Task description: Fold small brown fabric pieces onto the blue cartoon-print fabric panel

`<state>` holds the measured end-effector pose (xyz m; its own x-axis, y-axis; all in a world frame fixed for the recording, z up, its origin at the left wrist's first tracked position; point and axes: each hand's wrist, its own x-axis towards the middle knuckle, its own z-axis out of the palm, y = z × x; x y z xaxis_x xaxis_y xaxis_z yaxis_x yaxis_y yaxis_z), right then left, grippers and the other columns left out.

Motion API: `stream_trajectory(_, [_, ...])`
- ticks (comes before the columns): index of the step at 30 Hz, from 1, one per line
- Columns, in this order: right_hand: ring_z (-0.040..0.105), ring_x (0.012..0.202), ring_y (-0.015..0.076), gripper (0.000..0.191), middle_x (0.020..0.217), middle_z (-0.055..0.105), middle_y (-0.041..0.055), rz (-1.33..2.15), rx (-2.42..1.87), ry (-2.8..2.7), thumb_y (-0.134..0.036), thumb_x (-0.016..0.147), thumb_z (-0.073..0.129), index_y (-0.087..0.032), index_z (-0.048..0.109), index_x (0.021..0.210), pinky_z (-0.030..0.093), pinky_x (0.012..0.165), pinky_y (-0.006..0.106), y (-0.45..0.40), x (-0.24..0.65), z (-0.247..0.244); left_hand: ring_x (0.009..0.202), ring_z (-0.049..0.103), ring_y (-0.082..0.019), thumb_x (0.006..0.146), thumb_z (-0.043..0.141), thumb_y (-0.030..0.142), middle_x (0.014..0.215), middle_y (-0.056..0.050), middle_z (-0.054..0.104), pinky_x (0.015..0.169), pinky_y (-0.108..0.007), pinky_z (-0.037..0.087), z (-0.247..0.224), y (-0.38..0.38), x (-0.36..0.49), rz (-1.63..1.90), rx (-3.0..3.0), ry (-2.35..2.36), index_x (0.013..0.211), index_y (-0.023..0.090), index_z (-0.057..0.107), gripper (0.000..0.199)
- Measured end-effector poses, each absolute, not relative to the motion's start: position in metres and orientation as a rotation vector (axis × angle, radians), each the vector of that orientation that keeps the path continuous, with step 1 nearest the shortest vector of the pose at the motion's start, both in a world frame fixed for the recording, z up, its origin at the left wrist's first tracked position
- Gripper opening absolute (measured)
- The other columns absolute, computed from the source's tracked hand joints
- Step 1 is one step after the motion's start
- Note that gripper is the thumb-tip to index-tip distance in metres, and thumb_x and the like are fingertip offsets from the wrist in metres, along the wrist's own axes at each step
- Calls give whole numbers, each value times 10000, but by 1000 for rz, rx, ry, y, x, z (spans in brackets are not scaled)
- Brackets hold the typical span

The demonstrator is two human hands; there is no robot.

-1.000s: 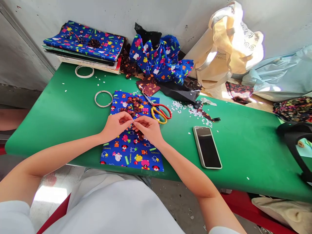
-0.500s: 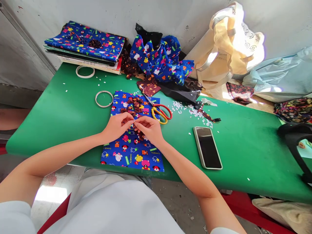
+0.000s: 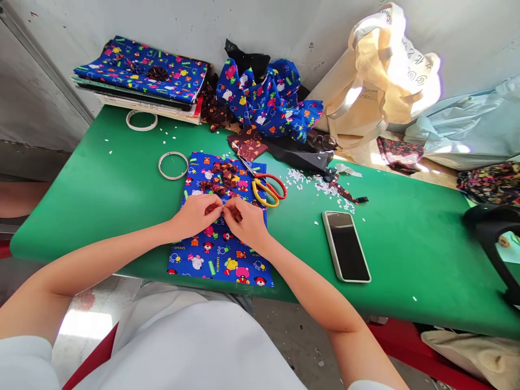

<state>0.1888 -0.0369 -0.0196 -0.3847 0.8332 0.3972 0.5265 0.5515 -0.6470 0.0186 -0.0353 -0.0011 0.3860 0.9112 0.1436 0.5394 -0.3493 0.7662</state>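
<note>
My left hand [image 3: 198, 215] and my right hand [image 3: 248, 219] meet fingertip to fingertip above a blue cartoon-print cloth [image 3: 227, 265]. Both are closed in a pinch; whatever is between the fingers is too small to make out. Just beyond them, crumpled brown patterned fabric pieces [image 3: 225, 176] lie on the cloth. Scissors [image 3: 266, 189] with one red and one yellow handle rest across the cloth's right edge, blades pointing away. To the left of the cloth lies a thin roll of tape [image 3: 173, 166].
A second tape roll [image 3: 142, 120] sits near a stack topped with blue cloth [image 3: 162, 81]. Crumpled blue fabric [image 3: 264, 103], black scraps and a canvas bag [image 3: 365, 86] line the wall. White paper bits [image 3: 300, 177] and a phone [image 3: 346, 246] are on the green table [image 3: 406, 244].
Both hands have come slightly toward me and their fingers have curled in more. A small white bit seen at the fingertips before no longer shows clearly.
</note>
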Motion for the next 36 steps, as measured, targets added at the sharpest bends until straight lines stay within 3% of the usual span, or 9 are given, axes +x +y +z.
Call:
stream_trajectory(8, [454, 497, 106, 227, 534, 513, -18, -145, -935, -2335, -130, 832, 451, -207, 439, 619, 363, 526, 236, -36, 190, -23, 542, 469, -73, 758, 505, 142, 593, 38, 556, 559, -195, 366, -1, -34, 20, 723, 2053, 1162, 707, 148, 609, 116])
stream_trajectory(12, [430, 455, 103, 273, 475, 471, -29, -325, -826, -2334, -138, 833, 467, -211, 422, 573, 338, 494, 246, -37, 189, -24, 549, 493, -74, 737, 505, 148, 596, 37, 590, 560, -186, 378, 0, -33, 20, 685, 1980, 1132, 705, 150, 637, 136])
stream_trajectory(15, [431, 446, 93, 233, 475, 485, -33, -189, -862, -2239, -123, 800, 476, -206, 445, 585, 341, 484, 230, -37, 188, -26, 532, 476, -73, 739, 502, 173, 578, 39, 578, 538, -182, 370, 2, -32, 20, 663, 1928, 1125, 701, 150, 637, 143])
stream_trajectory(24, [392, 421, 63, 135, 504, 512, -52, 698, -1050, -2003, -203, 831, 496, -185, 542, 706, 316, 448, 200, -31, 190, -13, 516, 462, -87, 829, 469, 310, 564, 30, 533, 508, -200, 350, 5, -30, 17, 711, 1752, 1185, 780, 146, 594, 212])
stream_trajectory(31, [383, 424, 69, 144, 515, 496, -45, 1023, -1110, -1867, -257, 809, 507, -182, 533, 689, 309, 442, 212, -29, 192, -13, 508, 465, -90, 839, 475, 314, 568, 27, 533, 505, -207, 362, 6, -31, 18, 700, 1737, 1200, 787, 148, 576, 200])
stream_trajectory(36, [378, 413, 69, 144, 500, 476, -48, 1065, -1116, -1841, -265, 796, 500, -186, 515, 676, 307, 426, 211, -28, 192, -13, 585, 524, -102, 835, 495, 302, 720, -1, 584, 553, -222, 415, 2, -32, 18, 762, 1796, 1178, 864, 160, 515, 146])
